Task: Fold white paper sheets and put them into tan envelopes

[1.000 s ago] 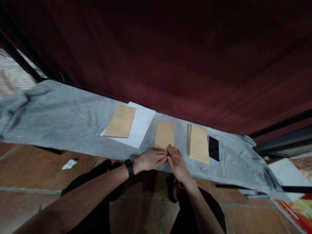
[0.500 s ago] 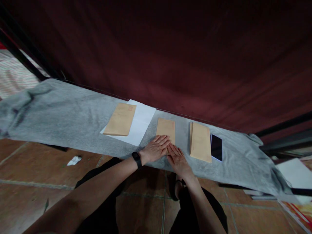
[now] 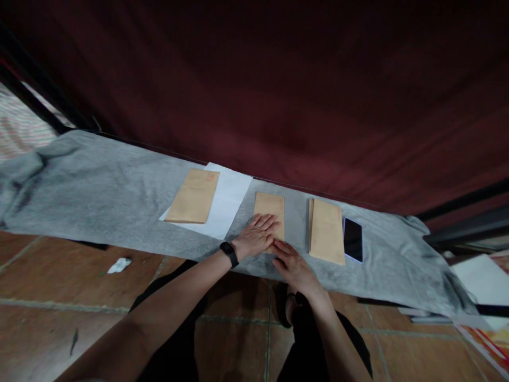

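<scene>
A brown envelope (image 3: pixel 270 203) lies flat on the grey cloth in the middle. My left hand (image 3: pixel 256 236), with a black band at the wrist, rests flat on its lower part, fingers stretched out. Beside it my right hand (image 3: pixel 293 265) touches the envelope's lower edge with its fingertips, fingers extended. Part of the envelope is hidden under the hands. To the left, brown envelopes (image 3: pixel 193 196) lie partly over a white sheet (image 3: pixel 233 193). A stack of brown envelopes (image 3: pixel 328 232) is on the right.
A phone (image 3: pixel 353 240) lies right of the right stack. The grey cloth (image 3: pixel 115 185) covers a long narrow surface, with a dark red curtain (image 3: pixel 258 106) behind it. White crumpled paper (image 3: pixel 119 265) is on the tiled floor. White papers (image 3: pixel 483 278) stand at the far right.
My left hand has moved slightly up over the envelope. My right hand has shifted a little down and right, its fingers lower on the envelope.
</scene>
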A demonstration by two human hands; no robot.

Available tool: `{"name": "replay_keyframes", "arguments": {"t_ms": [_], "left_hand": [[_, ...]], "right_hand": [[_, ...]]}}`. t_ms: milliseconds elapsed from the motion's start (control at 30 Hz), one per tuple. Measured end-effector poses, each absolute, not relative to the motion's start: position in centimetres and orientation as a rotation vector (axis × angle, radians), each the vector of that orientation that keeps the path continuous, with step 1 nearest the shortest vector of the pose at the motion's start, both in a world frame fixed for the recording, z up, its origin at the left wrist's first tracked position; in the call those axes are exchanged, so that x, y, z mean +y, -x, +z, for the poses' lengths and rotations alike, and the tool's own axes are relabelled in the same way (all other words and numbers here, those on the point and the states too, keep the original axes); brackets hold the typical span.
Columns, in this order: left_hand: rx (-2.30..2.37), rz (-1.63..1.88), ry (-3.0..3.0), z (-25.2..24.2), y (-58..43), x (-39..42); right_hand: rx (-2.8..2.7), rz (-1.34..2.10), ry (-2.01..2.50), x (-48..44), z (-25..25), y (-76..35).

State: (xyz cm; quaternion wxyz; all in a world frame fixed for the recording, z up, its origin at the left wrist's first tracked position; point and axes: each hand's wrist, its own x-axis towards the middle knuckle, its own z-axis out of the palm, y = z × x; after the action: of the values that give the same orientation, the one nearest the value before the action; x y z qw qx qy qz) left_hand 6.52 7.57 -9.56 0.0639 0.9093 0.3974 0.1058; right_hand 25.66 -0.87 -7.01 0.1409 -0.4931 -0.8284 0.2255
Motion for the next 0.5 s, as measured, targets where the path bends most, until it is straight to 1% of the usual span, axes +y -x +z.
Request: {"name": "replay_keyframes", "arguments": {"t_ms": [300, 500], "left_hand": [[1.340, 0.350, -2.639, -9.8, -8.1, 10.1], [1.414, 0.427, -2.603, -10.3, -8.9, 11.3]], "right_hand": [[-2.339, 0.741, 1.427, -0.7, -6.1, -25.5], [-2.289, 0.796, 1.414, -0.3, -6.5, -25.9]]}}
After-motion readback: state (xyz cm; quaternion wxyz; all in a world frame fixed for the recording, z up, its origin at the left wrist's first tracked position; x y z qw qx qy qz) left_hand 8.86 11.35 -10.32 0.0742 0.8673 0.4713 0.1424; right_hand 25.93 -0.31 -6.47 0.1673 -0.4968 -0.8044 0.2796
